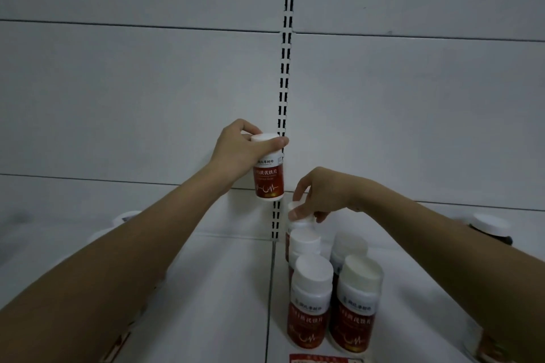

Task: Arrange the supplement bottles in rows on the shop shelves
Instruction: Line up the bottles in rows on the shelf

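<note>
white-capped cylindrical bottle in left hand, glossy red label

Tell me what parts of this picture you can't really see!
All in the head view:
- Rearmost bottle in the left row: the right hand gripping its cap and the bottle in front hide its label.
- Dark jar at far right: the right forearm covers most of it.
- White object at left: the left forearm hides it.
- Red tag: cut off by the bottom edge.
- Small print on the held bottle: blurred.
</note>
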Motion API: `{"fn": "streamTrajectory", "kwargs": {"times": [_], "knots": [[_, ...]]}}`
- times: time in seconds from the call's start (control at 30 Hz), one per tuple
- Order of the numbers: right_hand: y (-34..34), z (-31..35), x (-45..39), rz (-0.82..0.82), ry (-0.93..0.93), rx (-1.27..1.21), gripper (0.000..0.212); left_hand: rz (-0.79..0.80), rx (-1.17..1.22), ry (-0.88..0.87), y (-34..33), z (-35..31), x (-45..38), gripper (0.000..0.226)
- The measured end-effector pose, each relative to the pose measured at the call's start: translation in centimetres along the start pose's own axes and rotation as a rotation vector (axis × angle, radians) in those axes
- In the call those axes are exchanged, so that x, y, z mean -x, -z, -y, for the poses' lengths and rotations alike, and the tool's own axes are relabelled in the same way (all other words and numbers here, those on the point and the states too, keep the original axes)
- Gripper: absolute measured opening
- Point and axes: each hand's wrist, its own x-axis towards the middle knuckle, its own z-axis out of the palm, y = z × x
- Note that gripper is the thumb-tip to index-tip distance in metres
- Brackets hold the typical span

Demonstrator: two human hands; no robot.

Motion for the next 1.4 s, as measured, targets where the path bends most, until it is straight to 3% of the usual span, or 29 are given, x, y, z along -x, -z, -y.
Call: {"fn": "streamTrajectory", "kwargs": {"times": [0.33,0.43,0.57,0.77,1.03,1.13,1.23,1.4], "knots": [[-0.4,-0.4,0.1,0.113,-0.052,-0.005,0.045,0.034,-0.005,0.001,-0.7,-0.1,-0.4,0.045],[0.4,-0.3,0.7,0.024,0.007,0.030,0.056,0.032,0.001,-0.006,-1.0,-0.7,-0.6,0.046],[1.6,0.3,2.0,-0.188,0.212,-0.221,0.053,0.007,0.036,-0.025,-1.3,-2.0,-0.5,0.048],[0.9,0.1,3.2,-0.345,0.314,-0.461,0.041,0.012,0.129,-0.047,-2.5,-3.7,0.3,0.051],[2.0,-2.4,5.3,-0.206,0.404,-0.852,0.048,0.292,0.110,-0.036,-2.7,-3.8,1.6,0.058],[2.4,-2.9,5.7,-0.146,0.412,-0.840,0.049,0.359,0.124,-0.014,-3.3,-3.4,2.5,0.055],[3.3,-3.1,6.3,-0.102,0.406,-0.741,0.051,0.329,0.132,-0.025,-3.8,-3.3,3.0,0.054],[6.1,-1.9,7.7,-0.390,0.441,-0.521,0.051,0.301,-0.006,-0.066,-5.0,-3.3,4.3,0.057]]}}
